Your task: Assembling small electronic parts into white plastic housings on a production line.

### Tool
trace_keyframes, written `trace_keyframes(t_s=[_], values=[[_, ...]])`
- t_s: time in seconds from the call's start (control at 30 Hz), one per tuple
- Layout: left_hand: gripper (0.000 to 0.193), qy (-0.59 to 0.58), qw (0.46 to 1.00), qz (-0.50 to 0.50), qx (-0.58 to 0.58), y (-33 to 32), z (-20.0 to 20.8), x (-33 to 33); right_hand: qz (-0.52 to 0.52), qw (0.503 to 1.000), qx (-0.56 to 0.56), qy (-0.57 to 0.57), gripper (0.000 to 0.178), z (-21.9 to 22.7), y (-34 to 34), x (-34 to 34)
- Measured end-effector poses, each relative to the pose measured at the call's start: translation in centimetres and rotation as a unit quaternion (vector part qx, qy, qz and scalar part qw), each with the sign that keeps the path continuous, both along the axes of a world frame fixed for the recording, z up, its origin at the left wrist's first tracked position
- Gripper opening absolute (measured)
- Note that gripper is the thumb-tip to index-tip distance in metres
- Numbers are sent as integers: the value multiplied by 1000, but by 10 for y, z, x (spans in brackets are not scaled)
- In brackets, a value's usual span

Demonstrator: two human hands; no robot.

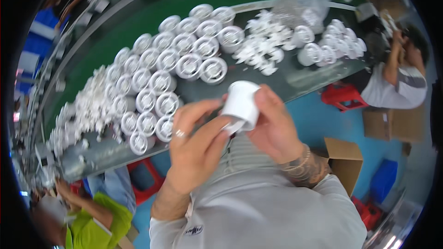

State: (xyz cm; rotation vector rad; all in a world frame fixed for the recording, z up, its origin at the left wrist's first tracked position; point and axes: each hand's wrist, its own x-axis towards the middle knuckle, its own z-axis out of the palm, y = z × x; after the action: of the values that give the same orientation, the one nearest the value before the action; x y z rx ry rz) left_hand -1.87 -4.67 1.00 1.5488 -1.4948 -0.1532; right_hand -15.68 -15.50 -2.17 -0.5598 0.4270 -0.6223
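Note:
A smooth white round housing (241, 101), shaped like a cup, is tilted in front of my chest. My right hand (278, 127) is closed around its right side. At the lower rim of the housing, my left hand (196, 140) pinches a small white plastic piece (234, 126), partly hidden by the fingers. A ring sits on one left finger. Just beyond my hands, several rows of white round housings (188, 67) with shiny inner rings stand on the dark workbench (235, 85).
Small white pieces lie in heaps (265, 39) at the middle and far left (94, 101). More white housings (339, 41) stand at right. Co-workers sit at both sides, one in a bright green shirt (104, 216). Red stools (344, 96) and an open cardboard box (344, 161) stand below the bench edge.

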Motion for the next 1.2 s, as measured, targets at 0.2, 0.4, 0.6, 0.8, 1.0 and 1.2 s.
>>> trace_keyframes(t_s=[0.2, 0.4, 0.6, 0.8, 1.0, 1.2], values=[[27, 40, 999, -21, 13, 5, -1, 2, 38, 997, 25, 68, 52, 5, 3, 6], [27, 24, 999, -9, 22, 7, -9, 1, 25, 997, 36, 59, 50, -1, 10, 6], [24, 0, 1000, 7, 28, 10, -4, -3, 39, 998, 8, 51, 45, -2, 13, 1], [20, 74, 996, 47, 8, 15, -7, -14, 27, 999, -10, 35, 35, 2, 18, -3], [15, 161, 985, 60, 11, 21, -10, -19, 5, 997, 59, 49, 17, 11, 25, -3], [22, 259, 963, 66, -20, 21, -14, -21, 0, 999, -20, 49, 20, 5, 28, -11]])
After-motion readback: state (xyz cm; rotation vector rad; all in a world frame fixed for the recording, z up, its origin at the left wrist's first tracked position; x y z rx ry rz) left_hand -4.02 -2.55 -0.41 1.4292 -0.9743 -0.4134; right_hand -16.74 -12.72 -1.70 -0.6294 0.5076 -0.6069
